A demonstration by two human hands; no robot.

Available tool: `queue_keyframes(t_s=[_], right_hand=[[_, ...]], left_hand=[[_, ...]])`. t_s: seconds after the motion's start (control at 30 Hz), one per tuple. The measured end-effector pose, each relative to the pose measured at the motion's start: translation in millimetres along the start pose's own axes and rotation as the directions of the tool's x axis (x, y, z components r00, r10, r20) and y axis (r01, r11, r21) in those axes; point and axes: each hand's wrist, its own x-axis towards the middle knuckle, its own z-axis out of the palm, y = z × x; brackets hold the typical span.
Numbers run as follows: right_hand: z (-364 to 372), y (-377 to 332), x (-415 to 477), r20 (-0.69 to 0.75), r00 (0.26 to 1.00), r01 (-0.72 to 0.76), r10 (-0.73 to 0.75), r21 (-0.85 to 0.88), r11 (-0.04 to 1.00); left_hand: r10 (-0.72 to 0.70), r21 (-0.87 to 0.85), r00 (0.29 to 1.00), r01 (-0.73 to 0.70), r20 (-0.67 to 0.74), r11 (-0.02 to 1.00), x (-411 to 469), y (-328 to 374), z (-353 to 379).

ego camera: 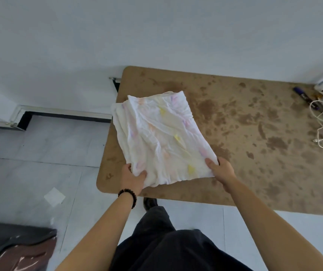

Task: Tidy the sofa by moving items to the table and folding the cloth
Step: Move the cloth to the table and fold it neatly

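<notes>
At the centre of the frame, the pastel-printed white cloth (160, 137) lies part-folded on the stained tabletop (254, 124); the left hand (133, 178) and right hand (221, 171) each pinch a near corner, likely to lift that edge into a further fold.

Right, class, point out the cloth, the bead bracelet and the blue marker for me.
cloth (160, 137), head view, its wrinkled middle.
bead bracelet (134, 197), head view, beads over the wrist.
blue marker (301, 94), head view, middle of its barrel.
</notes>
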Motion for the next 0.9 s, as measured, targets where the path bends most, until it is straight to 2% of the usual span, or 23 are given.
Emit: queue_keyframes(t_s=[0.07, 0.13, 0.2, 0.23, 0.27, 0.3, 0.33, 0.37, 0.4, 0.47, 0.53, 0.57, 0.67, 0.77, 0.83, 0.9], right_hand=[[-16, 24, -2, -0.078, 0.996, 0.029, -0.030, -0.017, 0.999], [-27, 49, -3, -0.151, 0.987, 0.038, -0.047, -0.058, 0.998], [-33, 70, -4, -0.176, 0.982, 0.041, -0.067, -0.144, 0.989], [-34, 77, -7, -0.175, 0.982, 0.034, -0.070, -0.202, 0.979], [-34, 85, -10, -0.171, 0.982, 0.027, -0.078, -0.281, 0.959], [-33, 90, -16, -0.172, 0.978, 0.045, -0.119, -0.382, 0.923], [-32, 95, -23, -0.169, 0.964, 0.101, -0.205, -0.481, 0.871], [-29, 100, -31, -0.152, 0.935, 0.190, -0.319, -0.547, 0.815], [-27, 102, -38, -0.115, 0.894, 0.295, -0.433, -0.577, 0.762], [-19, 106, -46, 0.019, 0.829, 0.460, -0.558, -0.591, 0.663], [-12, 108, -50, 0.159, 0.845, 0.500, -0.511, -0.575, 0.647], [-9, 109, -52, 0.221, 0.862, 0.494, -0.456, -0.565, 0.661], [-9, 112, -53, 0.341, 0.870, 0.493, -0.357, -0.626, 0.605], [-10, 106, -49, 0.354, 0.871, 0.490, -0.340, -0.668, 0.560], [-9, 104, -44, 0.337, 0.876, 0.481, -0.346, -0.675, 0.560], [-9, 102, -40, 0.329, 0.877, 0.477, -0.350, -0.678, 0.560]], left_hand=[[-0.060, -0.021, 0.998, 0.061, 0.036, 0.998, -24, -18, 19], [-0.148, 0.020, 0.980, 0.146, 0.130, 0.989, -46, -33, 34], [-0.191, 0.200, 0.971, 0.160, 0.145, 0.967, -65, -45, 45], [-0.146, 0.367, 0.987, 0.109, 0.072, 0.924, -74, -47, 50], [-0.028, 0.516, 1.000, 0.030, -0.011, 0.856, -84, -48, 56], [0.142, 0.595, 0.987, -0.074, -0.069, 0.800, -93, -46, 62], [0.288, 0.595, 0.953, -0.177, -0.095, 0.784, -101, -42, 68], [0.349, 0.538, 0.933, -0.250, -0.088, 0.805, -107, -37, 75], [0.321, 0.463, 0.946, -0.263, -0.051, 0.847, -111, -32, 83], [0.118, 0.325, 0.990, -0.135, 0.072, 0.936, -112, -27, 100], [-0.055, 0.262, 0.982, 0.006, 0.181, 0.965, -106, -27, 111], [-0.084, 0.248, 0.973, 0.029, 0.214, 0.968, -104, -29, 115], [-0.068, 0.102, 0.970, 0.045, 0.233, 0.994, -105, -31, 115], [0.030, -0.068, 0.978, -0.016, 0.206, 0.998, -110, -33, 104], [0.086, -0.003, 0.984, -0.086, 0.158, 0.996, -108, -43, 97], [0.062, 0.158, 0.990, -0.082, 0.129, 0.984, -103, -55, 89]])
